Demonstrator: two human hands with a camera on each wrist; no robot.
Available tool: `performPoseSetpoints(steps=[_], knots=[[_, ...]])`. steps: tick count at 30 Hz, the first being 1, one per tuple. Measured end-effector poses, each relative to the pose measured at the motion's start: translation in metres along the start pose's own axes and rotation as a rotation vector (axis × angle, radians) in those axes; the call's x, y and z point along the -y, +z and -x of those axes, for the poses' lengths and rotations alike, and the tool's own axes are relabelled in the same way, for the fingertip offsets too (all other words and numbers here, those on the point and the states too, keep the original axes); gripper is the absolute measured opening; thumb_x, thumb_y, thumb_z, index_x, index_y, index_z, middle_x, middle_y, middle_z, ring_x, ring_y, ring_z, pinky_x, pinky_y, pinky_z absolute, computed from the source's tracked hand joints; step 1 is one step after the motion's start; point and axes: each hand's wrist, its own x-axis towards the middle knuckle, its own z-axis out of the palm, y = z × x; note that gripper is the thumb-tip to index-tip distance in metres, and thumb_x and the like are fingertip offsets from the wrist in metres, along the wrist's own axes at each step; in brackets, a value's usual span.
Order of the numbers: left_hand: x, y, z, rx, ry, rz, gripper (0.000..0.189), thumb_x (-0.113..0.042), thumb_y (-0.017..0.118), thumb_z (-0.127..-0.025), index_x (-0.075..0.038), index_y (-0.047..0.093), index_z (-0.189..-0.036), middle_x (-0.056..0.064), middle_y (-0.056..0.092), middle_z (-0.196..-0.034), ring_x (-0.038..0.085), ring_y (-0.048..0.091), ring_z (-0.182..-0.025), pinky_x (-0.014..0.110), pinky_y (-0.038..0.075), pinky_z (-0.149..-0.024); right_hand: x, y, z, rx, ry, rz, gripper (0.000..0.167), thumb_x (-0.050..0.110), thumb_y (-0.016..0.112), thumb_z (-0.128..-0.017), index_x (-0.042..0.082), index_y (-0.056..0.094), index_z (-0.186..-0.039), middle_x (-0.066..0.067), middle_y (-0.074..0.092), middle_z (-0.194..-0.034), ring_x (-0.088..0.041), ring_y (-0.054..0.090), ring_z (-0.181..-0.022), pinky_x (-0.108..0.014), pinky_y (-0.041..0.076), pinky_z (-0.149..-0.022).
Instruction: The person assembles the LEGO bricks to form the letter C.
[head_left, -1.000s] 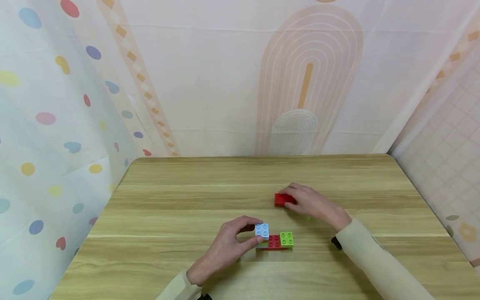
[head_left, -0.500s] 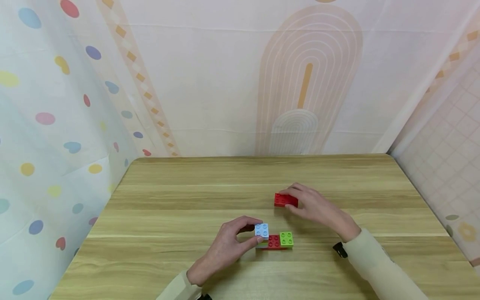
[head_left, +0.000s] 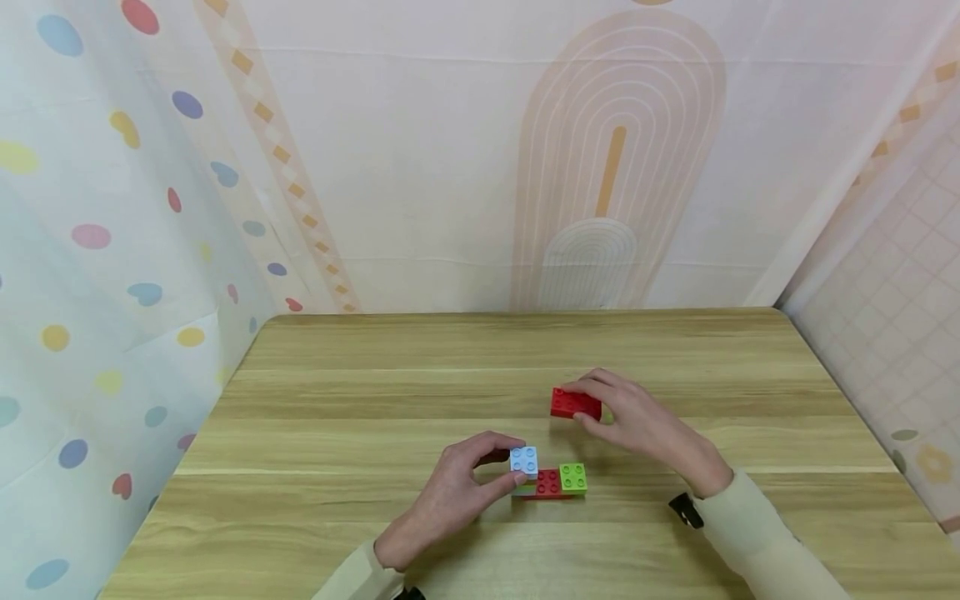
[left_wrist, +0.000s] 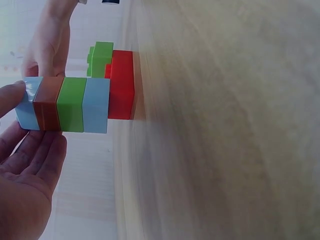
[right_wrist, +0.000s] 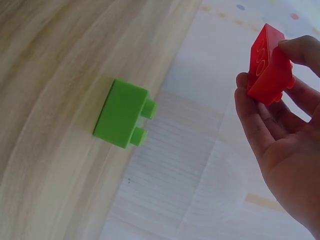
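Observation:
My left hand (head_left: 459,483) pinches the light blue top brick (head_left: 523,462) of a stack between thumb and fingers. In the left wrist view, the stack goes down through a brownish-orange brick (left_wrist: 47,104) and a green brick (left_wrist: 71,105) to another light blue brick (left_wrist: 96,105), on one end of a long red brick (left_wrist: 122,85). A square green brick (head_left: 573,478) sits on its other end. Farther back, my right hand (head_left: 637,417) grips a separate red brick (head_left: 575,403). The right wrist view shows this brick above the table, its hollow underside partly visible.
A loose green brick (right_wrist: 121,114) stands on the wooden table (head_left: 360,400) near the right hand, mostly hidden by it in the head view. Patterned curtains (head_left: 420,167) hang behind the table and along both sides.
My right hand has shifted slightly right, and the red brick has moved a little the same way and tilted. The left hand and its stack stay where they were.

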Motion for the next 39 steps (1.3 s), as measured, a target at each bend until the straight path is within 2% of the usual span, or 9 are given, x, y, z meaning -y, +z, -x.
performPoseSetpoints(steps=[5,19,29,35,39], knots=[[0.0,0.0,0.0,0.0,-0.006,-0.005,0.03,-0.017,0.079,-0.094,-0.011,0.07,-0.122,0.0,0.072,-0.117,0.017,0.068,-0.108,0.042,0.058,-0.097,0.002,-0.001,0.003,-0.028,-0.037,0.002,0.036,0.018,0.07,-0.099,0.008,0.068,-0.133,-0.004,0.067,-0.123,-0.015,0.062,-0.1,-0.036,0.058,-0.085],[0.001,-0.001,0.0,0.013,-0.028,0.006,0.03,-0.019,0.079,-0.094,-0.012,0.07,-0.122,-0.001,0.072,-0.118,0.018,0.068,-0.107,0.043,0.057,-0.098,0.012,-0.003,0.01,-0.138,-0.156,-0.064,0.036,0.015,0.073,-0.094,0.007,0.069,-0.129,-0.003,0.069,-0.116,-0.009,0.061,-0.09,-0.036,0.059,-0.073],[0.001,-0.001,-0.001,0.017,-0.011,0.002,0.03,-0.018,0.079,-0.095,-0.011,0.07,-0.122,0.0,0.072,-0.117,0.017,0.069,-0.106,0.043,0.057,-0.097,0.02,-0.003,0.014,-0.142,-0.188,-0.102,0.037,0.011,0.074,-0.093,0.009,0.069,-0.13,0.0,0.069,-0.117,-0.007,0.06,-0.089,-0.024,0.057,-0.073],[0.002,0.0,0.0,0.011,0.003,-0.002,0.03,-0.017,0.079,-0.094,-0.012,0.07,-0.122,-0.001,0.073,-0.116,0.016,0.069,-0.104,0.043,0.058,-0.097,0.025,-0.002,0.016,-0.126,-0.187,-0.121,0.038,0.01,0.074,-0.093,0.008,0.069,-0.13,-0.002,0.069,-0.119,-0.008,0.062,-0.09,-0.028,0.06,-0.072],[0.002,0.0,-0.001,0.007,0.012,-0.001,0.03,-0.017,0.079,-0.094,-0.012,0.07,-0.121,-0.002,0.073,-0.116,0.015,0.069,-0.104,0.043,0.058,-0.097,0.027,0.0,0.016,-0.131,-0.207,-0.12,0.038,0.01,0.074,-0.093,0.007,0.069,-0.13,-0.003,0.069,-0.12,-0.007,0.063,-0.09,-0.025,0.059,-0.072]])
